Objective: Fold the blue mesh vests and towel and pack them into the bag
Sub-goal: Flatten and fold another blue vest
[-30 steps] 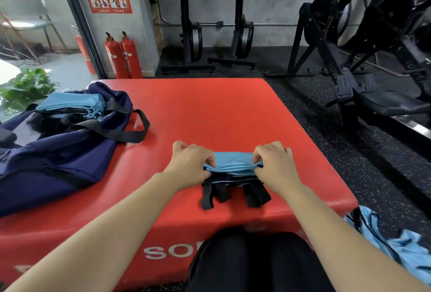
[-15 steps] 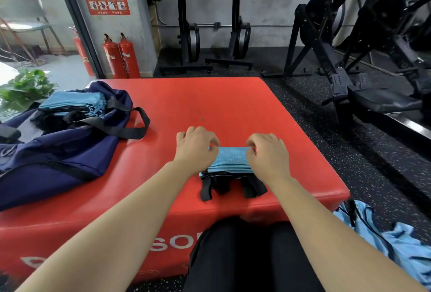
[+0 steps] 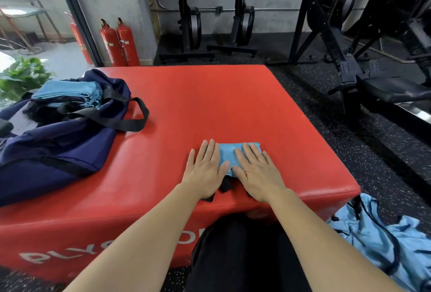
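Pressing down side by side, the left grip and the right grip are lying palm-flat with fingers straight and apart, clamping nothing and only bearing on the folded blue vest. That vest is sitting near the front edge of the red counter, right before the person, with its black trim poking out between the wrists. The flat palms are probably squeezing air from the springy mesh and setting the creases, so the bundle is not springing open when lifted.

The navy bag is resting on the counter's left side, well apart from the hands, its mouth gaping and its black strap trailing onto the red surface. A stack of folded blue pieces is lying in that opening, so packing is looking partly done. More blue fabric is lying crumpled on the floor at the right, waiting unfolded within reach. Next, the pressed bundle is likely needing a pinch at both ends and a carry left to the bag; loose trim could be snagging on the way.
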